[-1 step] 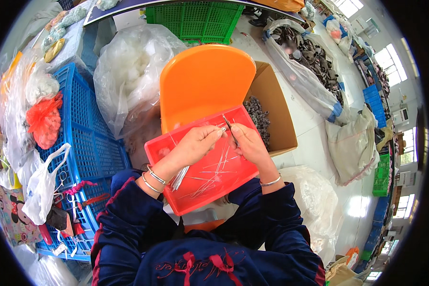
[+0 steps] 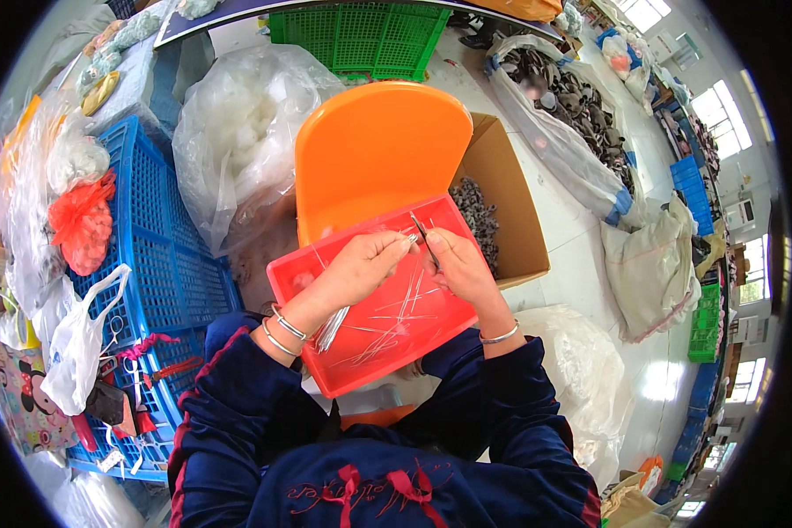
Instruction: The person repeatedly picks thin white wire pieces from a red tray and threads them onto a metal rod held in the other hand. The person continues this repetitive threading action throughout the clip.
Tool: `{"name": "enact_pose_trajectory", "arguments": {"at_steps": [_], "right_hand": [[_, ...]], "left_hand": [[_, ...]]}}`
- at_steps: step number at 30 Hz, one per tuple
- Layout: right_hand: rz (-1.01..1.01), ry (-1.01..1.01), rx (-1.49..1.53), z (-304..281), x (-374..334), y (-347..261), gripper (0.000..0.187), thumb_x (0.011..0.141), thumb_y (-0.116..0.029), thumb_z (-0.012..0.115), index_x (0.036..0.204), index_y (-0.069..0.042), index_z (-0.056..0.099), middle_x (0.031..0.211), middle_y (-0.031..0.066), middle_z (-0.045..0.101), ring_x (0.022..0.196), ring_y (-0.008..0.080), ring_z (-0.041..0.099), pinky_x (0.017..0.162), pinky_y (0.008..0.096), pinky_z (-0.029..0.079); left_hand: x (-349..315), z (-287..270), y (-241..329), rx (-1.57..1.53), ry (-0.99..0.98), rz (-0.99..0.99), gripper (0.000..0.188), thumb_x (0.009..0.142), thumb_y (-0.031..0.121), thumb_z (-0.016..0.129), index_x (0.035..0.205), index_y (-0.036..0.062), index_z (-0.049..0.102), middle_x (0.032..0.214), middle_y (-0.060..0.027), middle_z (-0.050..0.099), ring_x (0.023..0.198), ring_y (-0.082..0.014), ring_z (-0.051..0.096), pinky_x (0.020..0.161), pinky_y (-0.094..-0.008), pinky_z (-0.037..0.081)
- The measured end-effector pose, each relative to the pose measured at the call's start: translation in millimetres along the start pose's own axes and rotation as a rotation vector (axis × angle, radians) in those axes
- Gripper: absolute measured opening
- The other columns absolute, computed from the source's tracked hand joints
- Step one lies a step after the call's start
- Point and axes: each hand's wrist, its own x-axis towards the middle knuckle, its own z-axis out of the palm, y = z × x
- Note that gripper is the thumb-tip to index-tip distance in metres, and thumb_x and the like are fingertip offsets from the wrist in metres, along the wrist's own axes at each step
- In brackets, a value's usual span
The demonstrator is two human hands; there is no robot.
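Both of my hands work close together above a shallow red tray (image 2: 326,380) that rests over my lap. My left hand (image 2: 365,264) is closed in a pinch, with a small silvery bit at the fingertips, too small to name. In my right hand (image 2: 462,264) is a slim dark pointed metal tool (image 2: 421,229), its tip angled up and left next to the left fingertips. Thin, pale wire pieces (image 2: 400,317) lie scattered on the tray's floor. Beneath my left wrist sits a bundle of silvery wires (image 2: 332,330).
An orange chair (image 2: 383,150) stands just beyond the tray, a cardboard box (image 2: 515,211) of grey fuzzy pieces to its right. At left, a blue crate (image 2: 163,229) has scissors and bags hanging on it. Clear bags (image 2: 238,132) and a white sack (image 2: 651,268) surround me.
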Motion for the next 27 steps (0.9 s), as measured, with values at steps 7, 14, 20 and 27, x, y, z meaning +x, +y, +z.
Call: {"name": "enact_pose_trajectory", "arguments": {"at_steps": [7,14,20,27], "right_hand": [[0.001,-0.094,0.022,2,-7,0,0.038,0.104,-0.032,0.041,0.093,0.000,0.060,0.075,0.0012,0.053,0.063,0.0072,0.047,0.056,0.0219,0.042],[-0.048,-0.099,-0.001,4,-6,4,0.038,0.104,-0.030,0.040,0.093,0.000,0.059,0.076,0.0013,0.053,0.062,0.0075,0.047,0.057,0.0227,0.042],[-0.035,-0.087,0.009,9,-6,-1,0.039,0.105,-0.031,0.039,0.091,0.000,0.059,0.075,0.0016,0.053,0.061,0.0080,0.046,0.056,0.0235,0.042],[-0.049,-0.071,0.003,13,-3,4,0.040,0.105,-0.032,0.040,0.087,0.000,0.058,0.071,0.0006,0.051,0.060,0.0076,0.044,0.054,0.0236,0.040]], "left_hand": [[-1,4,7,0.128,0.000,0.128,0.027,0.102,0.023,0.046,0.101,0.0015,0.063,0.069,0.0055,0.044,0.063,-0.0038,0.039,0.057,-0.0208,0.036],[-2,5,11,0.194,-0.041,0.167,0.025,0.101,0.019,0.047,0.100,-0.0016,0.062,0.076,0.0024,0.054,0.069,-0.0066,0.045,0.066,-0.0238,0.042],[-3,3,11,0.137,-0.073,0.129,0.028,0.101,0.018,0.047,0.102,-0.0049,0.063,0.091,-0.0058,0.067,0.087,-0.0107,0.059,0.084,-0.0264,0.047],[-5,3,14,0.132,-0.050,0.100,0.030,0.101,0.019,0.048,0.101,-0.0056,0.064,0.089,-0.0058,0.067,0.087,-0.0106,0.059,0.083,-0.0267,0.047]]}}
